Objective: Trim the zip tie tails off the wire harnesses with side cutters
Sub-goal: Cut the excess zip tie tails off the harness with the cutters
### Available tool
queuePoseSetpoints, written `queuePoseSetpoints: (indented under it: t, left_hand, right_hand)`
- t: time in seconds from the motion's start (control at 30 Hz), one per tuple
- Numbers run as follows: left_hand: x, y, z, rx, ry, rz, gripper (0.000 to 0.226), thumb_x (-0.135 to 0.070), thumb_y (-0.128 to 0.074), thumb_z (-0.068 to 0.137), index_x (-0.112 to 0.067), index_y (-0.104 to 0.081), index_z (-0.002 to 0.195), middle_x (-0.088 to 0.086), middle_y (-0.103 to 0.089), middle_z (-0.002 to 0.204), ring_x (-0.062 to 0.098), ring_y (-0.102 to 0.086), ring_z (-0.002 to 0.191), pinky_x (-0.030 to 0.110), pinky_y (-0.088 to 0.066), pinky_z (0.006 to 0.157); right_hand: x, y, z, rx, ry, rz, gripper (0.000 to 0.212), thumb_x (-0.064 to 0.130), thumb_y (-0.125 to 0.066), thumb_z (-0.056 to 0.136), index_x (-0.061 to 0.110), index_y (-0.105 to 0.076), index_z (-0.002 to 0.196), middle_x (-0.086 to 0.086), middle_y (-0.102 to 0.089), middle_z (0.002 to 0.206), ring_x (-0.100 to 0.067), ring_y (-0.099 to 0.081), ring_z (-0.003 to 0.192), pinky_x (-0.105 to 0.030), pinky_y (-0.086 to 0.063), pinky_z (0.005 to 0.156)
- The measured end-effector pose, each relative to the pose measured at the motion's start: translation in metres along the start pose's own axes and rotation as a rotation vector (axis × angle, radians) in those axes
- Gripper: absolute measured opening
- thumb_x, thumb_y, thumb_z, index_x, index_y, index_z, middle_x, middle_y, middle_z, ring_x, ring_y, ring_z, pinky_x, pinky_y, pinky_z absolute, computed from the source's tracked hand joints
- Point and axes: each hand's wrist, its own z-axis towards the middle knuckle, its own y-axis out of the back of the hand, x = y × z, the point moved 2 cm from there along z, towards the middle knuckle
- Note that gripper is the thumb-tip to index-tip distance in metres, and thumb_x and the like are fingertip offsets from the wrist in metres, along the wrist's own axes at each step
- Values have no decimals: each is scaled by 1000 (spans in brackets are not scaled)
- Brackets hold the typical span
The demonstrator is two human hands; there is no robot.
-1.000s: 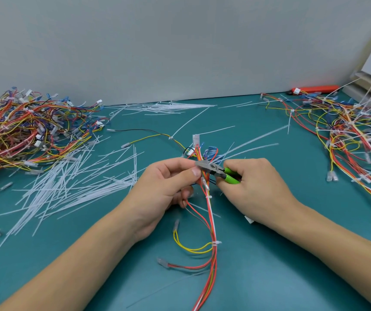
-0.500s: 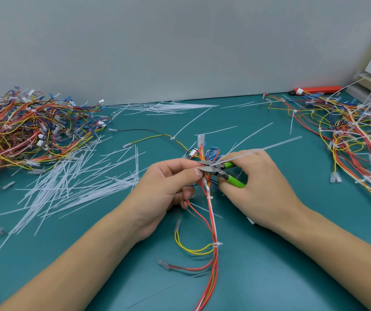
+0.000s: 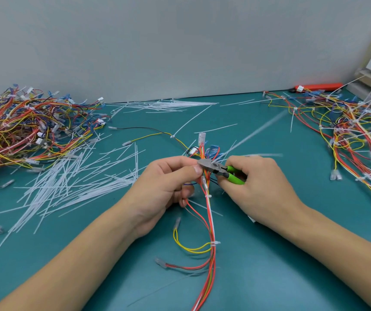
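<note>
Head view shows a blurred zip tie tail (image 3: 256, 131) now flying right from the side cutters (image 3: 219, 169) squeezed in the right hand (image 3: 258, 185), while the left hand (image 3: 168, 182) pinches the harness (image 3: 209, 212) mid-tabletop, so this cut looks done.

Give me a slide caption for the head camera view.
Right hand works side cutters at a harness held by the left hand.

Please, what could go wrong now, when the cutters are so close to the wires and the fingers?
1. The side cutters work right beside the left hand, whose thumb lies at the blades; a slip might nick it.
2. The blades sit against the wire harness, so a red or yellow wire could be cut together with the tie.
3. The zip tie tail looks blurred, maybe swinging; once cut, it may fly off.
</note>
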Motion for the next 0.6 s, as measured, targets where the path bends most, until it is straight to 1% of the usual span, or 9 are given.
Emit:
queuePoseSetpoints:
  t: [0.03, 0.1, 0.2, 0.3, 0.37, 0.43, 0.5, 0.6]
  left_hand:
    - [0, 0, 0, -3, -1, 3, 8, -21, -69, 86, -21, -74, 80, -4, -66, 72, 9, -45, 50, 19, -41, 48]
    - [0, 0, 0, -14, -2, 10, 11, -18, -68, 90, -21, -74, 82, -4, -66, 74, 9, -45, 51, 19, -41, 48]
    - [0, 0, -1, -16, -4, 19, 13, -16, -67, 93, -22, -74, 83, -3, -67, 76, 9, -46, 51, 19, -42, 48]
    - [0, 0, -2, -10, -10, 17, 9, -17, -70, 92, -21, -75, 86, -3, -68, 78, 10, -46, 52, 19, -43, 49]
    - [1, 0, -1, -7, -8, 11, 11, -16, -69, 93, -22, -76, 88, -4, -68, 78, 9, -47, 52, 19, -43, 49]
    - [1, 0, -1, -8, 0, 3, 14, -16, -67, 94, -23, -78, 88, -5, -68, 78, 9, -47, 52, 18, -43, 49]
    - [1, 1, 0, -11, 6, -6, 12, -18, -68, 91, -23, -79, 89, -4, -68, 78, 8, -48, 52, 18, -43, 49]
    - [1, 2, 0, -4, 9, -19, 11, -24, -70, 86, -21, -79, 92, -4, -68, 78, 8, -47, 53, 19, -43, 49]
  right_hand:
    - [-1, 0, 0, 1, 1, 6, 27, 38, -59, 80, 17, -45, 69, 0, -48, 62, -21, -41, 63, -36, -34, 55]
    - [-2, -1, 0, 17, 0, 1, 29, 39, -56, 81, 15, -43, 71, -3, -46, 61, -25, -38, 58, -35, -36, 50]
    - [-3, -2, -1, 11, 3, 11, 28, 38, -56, 81, 17, -41, 70, -2, -44, 60, -25, -35, 57, -35, -35, 50]
    - [-3, -1, -1, 3, 13, 36, 27, 36, -60, 82, 21, -44, 67, 3, -47, 59, -19, -37, 56, -35, -35, 51]
    - [-2, 0, 1, 12, 27, 11, 20, 38, -58, 82, 21, -55, 70, 5, -53, 63, -18, -47, 65, -36, -41, 59]
    - [-1, 0, 3, 40, 42, -25, 18, 37, -56, 82, 22, -66, 80, 8, -60, 73, -20, -52, 78, -38, -46, 72]
    - [0, 1, 4, 51, 44, -27, 13, 33, -61, 83, 30, -72, 90, 14, -66, 83, -20, -54, 88, -40, -48, 85]
    - [-1, 2, 2, 20, 27, 5, 24, 25, -70, 84, 36, -75, 105, 19, -69, 96, -16, -55, 98, -43, -48, 92]
